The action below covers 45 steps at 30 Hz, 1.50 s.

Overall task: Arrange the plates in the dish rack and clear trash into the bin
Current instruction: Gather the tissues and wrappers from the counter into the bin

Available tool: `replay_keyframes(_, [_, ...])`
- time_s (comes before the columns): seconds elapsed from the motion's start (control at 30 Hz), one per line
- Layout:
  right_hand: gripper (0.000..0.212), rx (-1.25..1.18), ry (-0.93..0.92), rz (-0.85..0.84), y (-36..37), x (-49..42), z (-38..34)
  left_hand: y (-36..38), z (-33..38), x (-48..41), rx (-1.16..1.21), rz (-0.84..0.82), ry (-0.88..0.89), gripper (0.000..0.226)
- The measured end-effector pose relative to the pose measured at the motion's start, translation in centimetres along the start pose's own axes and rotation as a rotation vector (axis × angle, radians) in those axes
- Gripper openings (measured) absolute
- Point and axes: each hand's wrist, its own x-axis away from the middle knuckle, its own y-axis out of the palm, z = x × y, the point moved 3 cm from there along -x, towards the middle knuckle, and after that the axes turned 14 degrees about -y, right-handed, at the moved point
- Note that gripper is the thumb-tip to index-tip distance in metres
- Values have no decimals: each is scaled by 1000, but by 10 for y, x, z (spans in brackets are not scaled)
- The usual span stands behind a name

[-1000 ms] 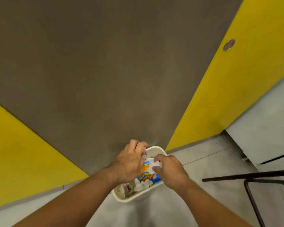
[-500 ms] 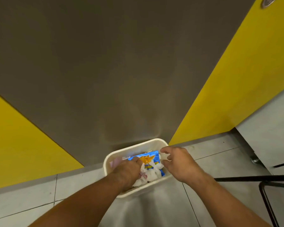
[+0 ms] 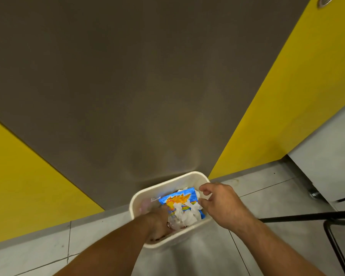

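A cream plastic bin [image 3: 167, 184] stands on the tiled floor against a grey-brown wall. Inside it lie a blue and orange snack wrapper [image 3: 179, 199] and crumpled white paper [image 3: 187, 216]. My left hand [image 3: 157, 224] reaches down into the near side of the bin and presses on the trash; its fingers are buried among the paper. My right hand [image 3: 221, 204] hovers over the bin's right rim with its fingers loosely curled, holding nothing. No plates or dish rack are in view.
Yellow panels [image 3: 277, 108] flank the grey-brown wall [image 3: 147, 86] on both sides. A black metal frame [image 3: 307, 216] with a bent leg stands on the floor to the right of the bin. Grey floor tiles [image 3: 48, 253] spread to the left.
Both hands held trash above the bin a second ago. The left hand has since gone down into the bin, and the right hand has let go and drawn off to the right rim.
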Motion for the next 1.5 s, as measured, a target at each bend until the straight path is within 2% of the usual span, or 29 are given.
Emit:
replay_keyframes(0.07, [35, -7, 2, -9, 1, 0, -3, -6, -5, 3, -20, -39, -64, 52])
replay_keyframes(0.13, [35, -8, 1, -20, 0, -1, -8, -17, -4, 8, -56, -53, -42, 37])
replay_keyframes(0.17, [35, 5, -8, -26, -2, -2, -11, -27, -2, 14, -57, -14, -22, 32])
replay_keyframes(0.3, [37, 100, -81, -36, -19, -2, -38, -70, -15, 46, 29, 329, 99, 30])
replay_keyframes(0.53, [42, 146, -150, -48, -100, 23, -122, -162, -28, 170, 1, 472, 190, 38])
replay_keyframes(0.73, [37, 180, -177, -27, -200, 69, -208, -240, -24, 298, 52, 486, 176, 42])
replay_keyframes(1.1, [37, 209, -299, 17, -380, 150, -359, -370, -16, 513, 71, 646, 221, 48])
replay_keyframes(1.23, [42, 221, -362, 96, -423, 161, -405, -414, -23, 562, 67, 725, 243, 57])
replay_keyframes(1.33, [44, 220, -381, 129, -443, 162, -437, -445, -32, 587, 65, 759, 234, 52])
replay_keyframes(1.5, [47, 209, -391, 175, -463, 161, -478, -479, -54, 610, 74, 775, 211, 57])
